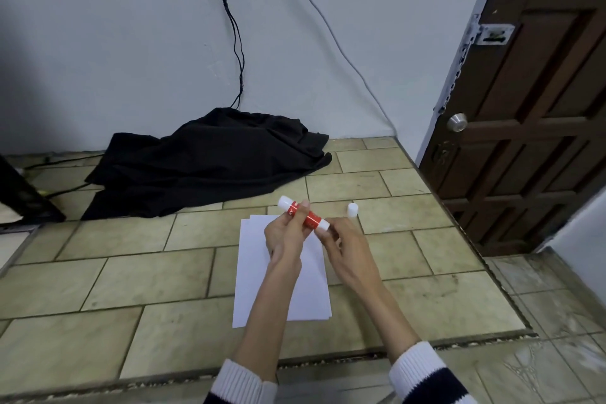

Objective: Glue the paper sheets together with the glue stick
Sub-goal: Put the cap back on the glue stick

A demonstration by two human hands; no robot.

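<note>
Left hand (284,233) grips the glue stick (303,216) by its red barrel, held roughly horizontal above the top edge of the paper sheets (278,275); right hand (341,241) pinches the stick's white near end with its fingertips. Cap (352,209) is off, standing on the tiled floor (131,272) just right of the paper's top corner, apart from both hands. Sheets lie stacked flat on the tiles, edges slightly offset, with a black cloth (210,161) heaped well behind them by the wall.
</note>
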